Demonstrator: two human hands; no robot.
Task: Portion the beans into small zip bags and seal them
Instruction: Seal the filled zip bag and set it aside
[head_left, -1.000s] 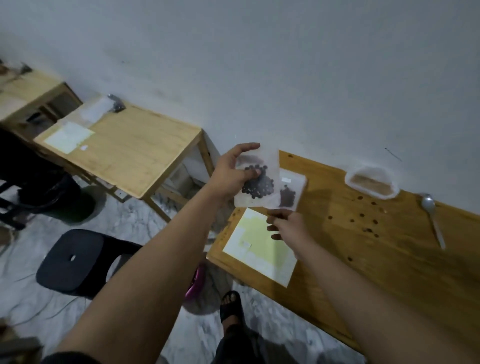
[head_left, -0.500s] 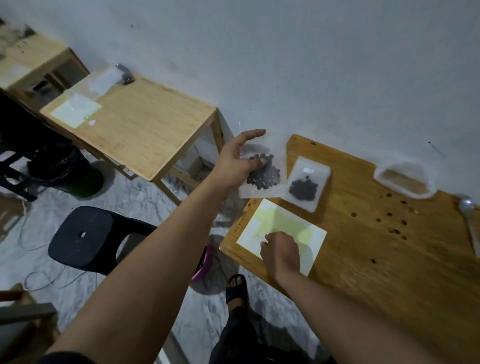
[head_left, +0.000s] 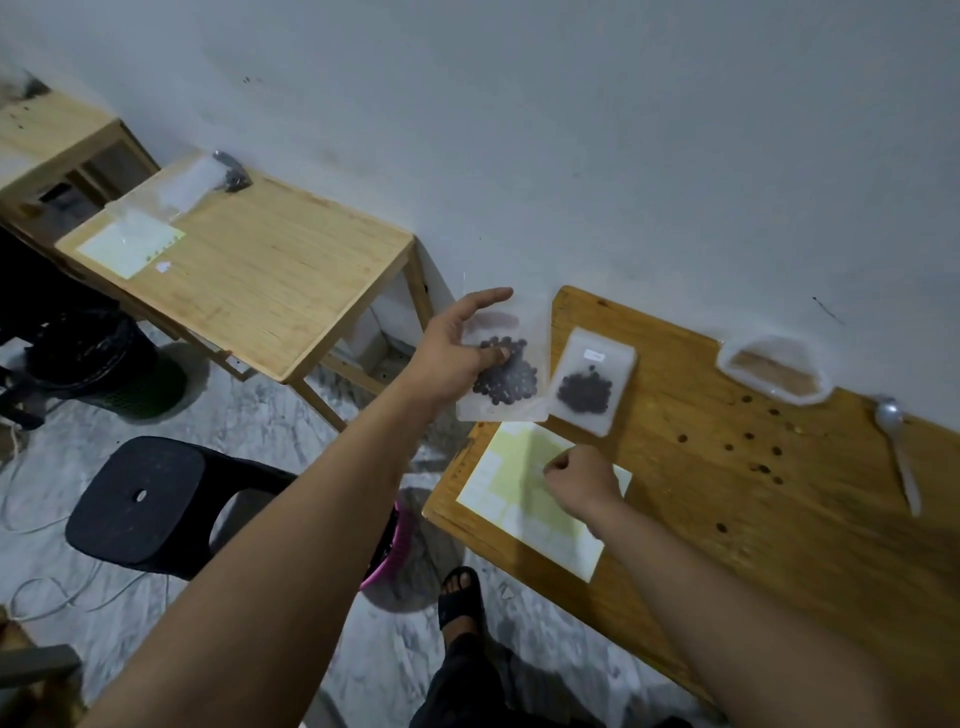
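Note:
My left hand (head_left: 452, 358) holds a small clear zip bag (head_left: 511, 364) of dark beans upright, thumb across its front, just off the left end of the wooden table (head_left: 727, 519). A second small bag of beans (head_left: 587, 384) lies flat on the table beside it, a white label on its top. My right hand (head_left: 579, 480) rests on a yellow-white label sheet (head_left: 519, 504) near the table's front edge, fingers curled and pinching at a label. What it pinches is hidden. Loose beans (head_left: 748, 436) are scattered further right.
A larger clear bag with brown contents (head_left: 774, 369) lies by the wall, a metal spoon (head_left: 896, 447) to its right. Left of me stand a lighter wooden table (head_left: 249, 270), a black stool (head_left: 156, 499) and a black bin (head_left: 88, 353). My sandalled foot (head_left: 460, 597) is below.
My right hand dropped from beside the held bag down onto the label sheet and curled its fingers there. The left hand keeps holding the bag in the same place.

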